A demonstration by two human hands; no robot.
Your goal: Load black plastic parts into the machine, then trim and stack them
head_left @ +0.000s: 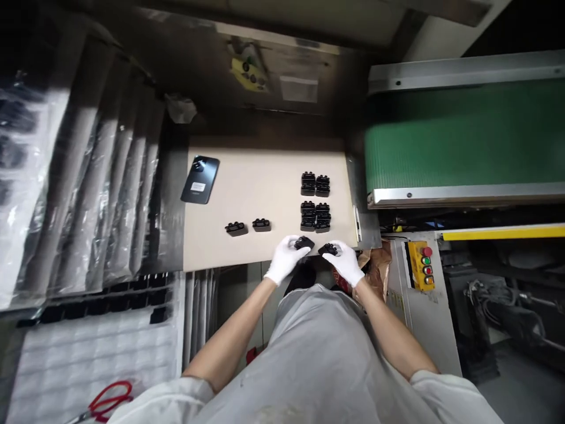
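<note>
My left hand (286,259), in a white glove, is closed on a small black molded part (303,242) at the front edge of the tan board (247,176). Another part of the same kind, a black molded piece (327,249), is gripped in my gloved right hand (346,262), a little to the right. Just beyond my hands, similar black parts stand in two tight clusters, a nearer cluster (315,217) and a farther cluster (315,184). Two more lie apart on the board to the left, one black part (236,228) beside another black part (262,225).
A dark phone (200,179) lies at the board's left. Plastic-wrapped sheets (101,159) stand on the far left, above a white tray (101,353) and red-handled scissors (110,400). On the right are a green conveyor belt (463,135) and a yellow button box (421,265).
</note>
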